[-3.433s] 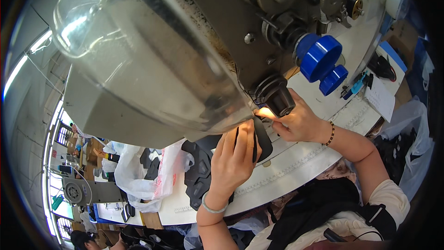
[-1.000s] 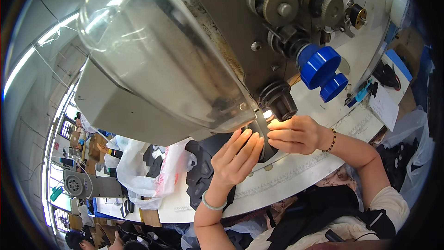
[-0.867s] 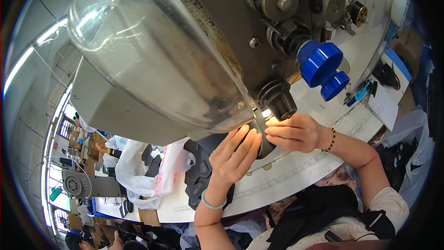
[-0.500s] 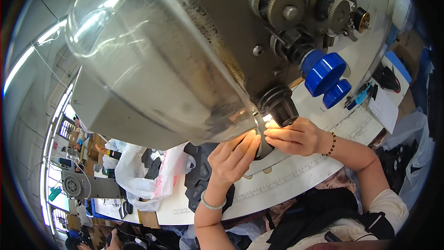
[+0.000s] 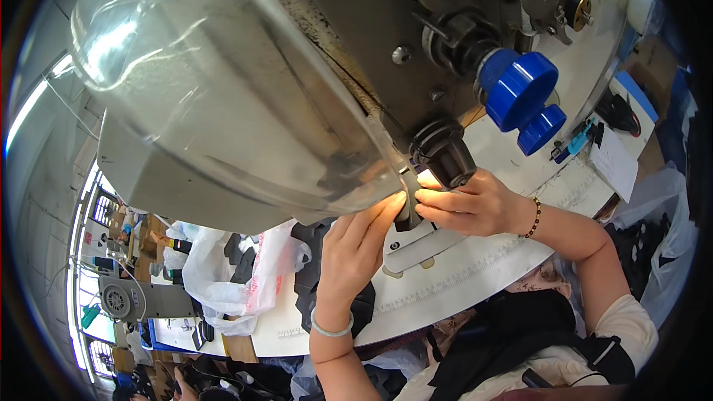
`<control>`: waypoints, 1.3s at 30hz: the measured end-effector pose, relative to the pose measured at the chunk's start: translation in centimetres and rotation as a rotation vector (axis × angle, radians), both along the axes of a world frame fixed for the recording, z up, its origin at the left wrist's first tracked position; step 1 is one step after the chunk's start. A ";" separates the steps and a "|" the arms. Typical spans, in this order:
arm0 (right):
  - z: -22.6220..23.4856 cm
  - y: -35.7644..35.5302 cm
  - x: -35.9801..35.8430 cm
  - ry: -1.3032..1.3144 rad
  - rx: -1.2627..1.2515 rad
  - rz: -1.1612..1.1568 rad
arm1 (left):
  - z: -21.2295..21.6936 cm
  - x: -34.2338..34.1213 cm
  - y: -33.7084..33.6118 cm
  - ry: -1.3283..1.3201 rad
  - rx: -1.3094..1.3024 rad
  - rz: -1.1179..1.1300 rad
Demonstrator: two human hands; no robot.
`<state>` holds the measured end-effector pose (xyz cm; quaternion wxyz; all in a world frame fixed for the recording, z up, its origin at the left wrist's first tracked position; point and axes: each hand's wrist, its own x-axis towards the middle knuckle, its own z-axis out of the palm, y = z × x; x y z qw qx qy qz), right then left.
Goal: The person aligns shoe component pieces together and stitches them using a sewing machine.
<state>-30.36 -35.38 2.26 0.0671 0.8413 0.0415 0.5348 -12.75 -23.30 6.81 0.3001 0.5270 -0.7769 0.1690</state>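
Observation:
A small dark grey piece of material [image 5: 408, 217] lies between my hands, at the lit stitching area under a sewing machine head [image 5: 349, 0]. My left hand [image 5: 355, 249] presses its closed fingertips on the piece's left edge. From the other side, my right hand [image 5: 471, 204] pinches the piece, its fingers bent. A black ribbed fitting [image 5: 443, 154] hangs just above the right fingertips. The needle is hidden by the machine parts and the clear plastic guard [image 5: 245, 104].
Blue knobs [image 5: 520, 93] jut from the machine over my right hand. Dark cut pieces [image 5: 308, 267] and a white plastic bag [image 5: 238, 275] lie on the left of the white table [image 5: 445, 293]. Paper [image 5: 615, 167] and a turquoise tool [image 5: 578, 141] lie at the right.
Both hands have moved slightly away from me with the dark piece, baring more of the metal plate beneath. The machine sits somewhat higher and further left in the picture.

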 end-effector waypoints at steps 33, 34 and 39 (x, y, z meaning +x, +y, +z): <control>-0.9 1.3 1.1 0.039 0.097 -0.079 | -1.4 2.0 -1.1 -0.069 -0.227 -0.041; -1.0 1.3 1.1 0.035 0.082 -0.096 | -1.5 2.0 -1.3 -0.071 -0.242 -0.040; -1.2 1.1 0.8 0.034 0.081 -0.079 | -1.2 0.8 -1.0 -0.107 -0.211 0.025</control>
